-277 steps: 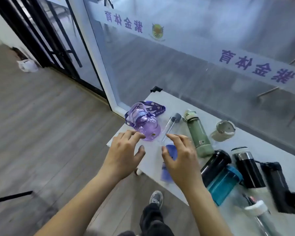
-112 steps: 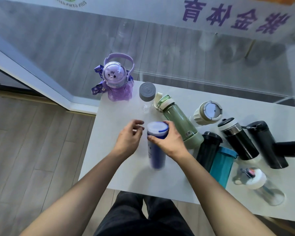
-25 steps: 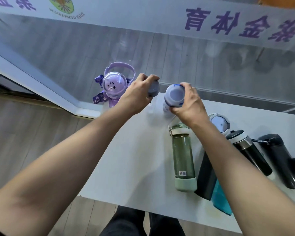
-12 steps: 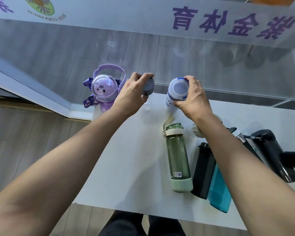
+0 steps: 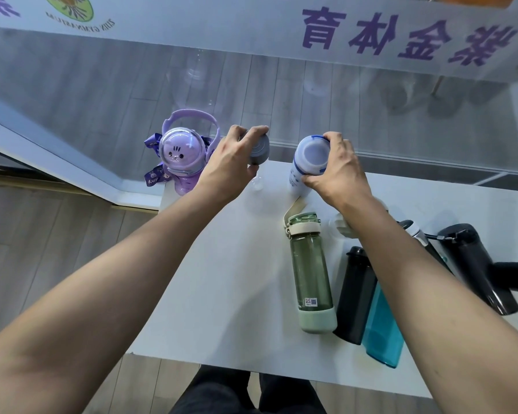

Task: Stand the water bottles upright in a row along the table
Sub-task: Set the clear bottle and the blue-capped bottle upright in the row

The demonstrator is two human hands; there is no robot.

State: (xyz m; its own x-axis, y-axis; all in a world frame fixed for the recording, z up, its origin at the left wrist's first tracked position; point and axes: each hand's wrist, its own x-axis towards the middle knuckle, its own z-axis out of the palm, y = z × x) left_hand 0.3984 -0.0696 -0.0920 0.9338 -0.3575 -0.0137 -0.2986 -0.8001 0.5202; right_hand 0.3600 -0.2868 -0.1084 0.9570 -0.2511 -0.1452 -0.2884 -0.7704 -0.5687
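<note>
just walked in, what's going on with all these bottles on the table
A person is standing water bottles up along the far edge of a white table. The left hand grips the grey cap of a clear bottle, and the right hand holds a white and blue bottle upright beside it. A purple cartoon bottle already stands at the far left corner. A green bottle, a black bottle, a teal bottle and other dark ones lie on their sides.

Single head-worn view, steeply downward, close over white table (image 5: 222,279).
</note>
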